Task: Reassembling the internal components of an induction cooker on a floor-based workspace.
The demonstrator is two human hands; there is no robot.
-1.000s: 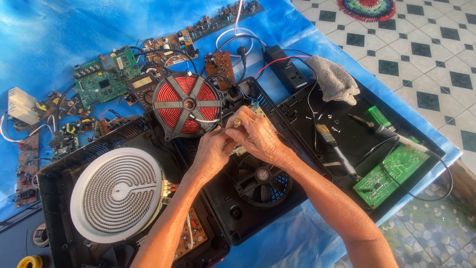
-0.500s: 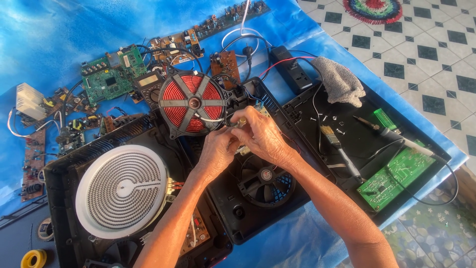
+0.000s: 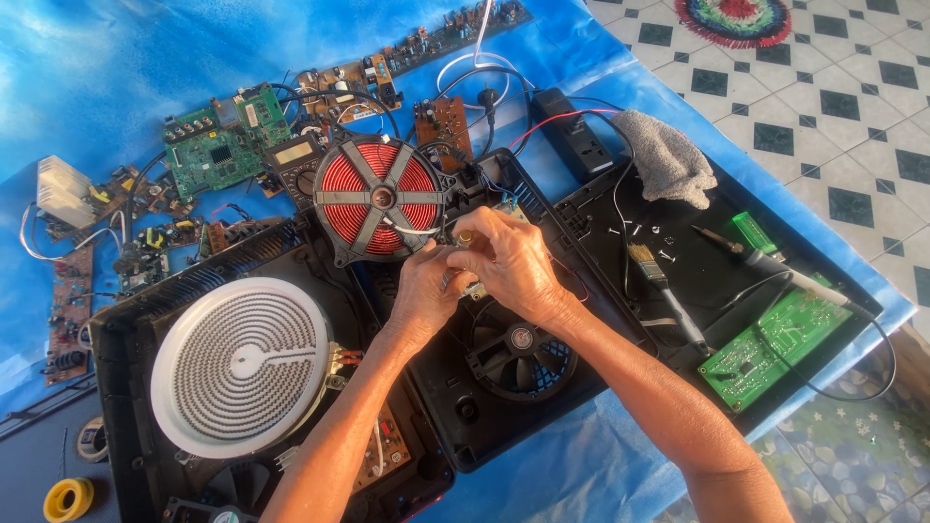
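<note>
Left hand: the left hand (image 3: pixel 426 291) sits over the open black cooker housing (image 3: pixel 484 426), fingers curled in against the right, pinching a small part (image 3: pixel 463 238) that is mostly hidden; what kind of part cannot be told.
Right hand: the right hand (image 3: pixel 511 261) touches the left, fingertips closed on the same small part just beside the red coil.
Red coil: the round red induction coil (image 3: pixel 378 199) lies tilted on the housing's upper edge, touching distance from both hands.
Fan: the black fan (image 3: pixel 521 349) shows just below the wrists.
White heater disc: the pale spiral heater disc (image 3: pixel 240 366) fills the left housing, well apart from the hands.
Boards by colour: a green circuit board (image 3: pixel 215 155) lies at upper left on the blue sheet (image 3: pixel 116 68); a second green board (image 3: pixel 775 344) rests on the black panel at right.
Right side: a brush (image 3: pixel 651 271) and a grey cloth (image 3: pixel 668 155) lie on that panel.
Edges: the sheet ends at right against tiled floor (image 3: pixel 833 107); a yellow tape roll (image 3: pixel 68 499) sits at the lower left corner.
Open room: bare blue sheet lies at upper left.
</note>
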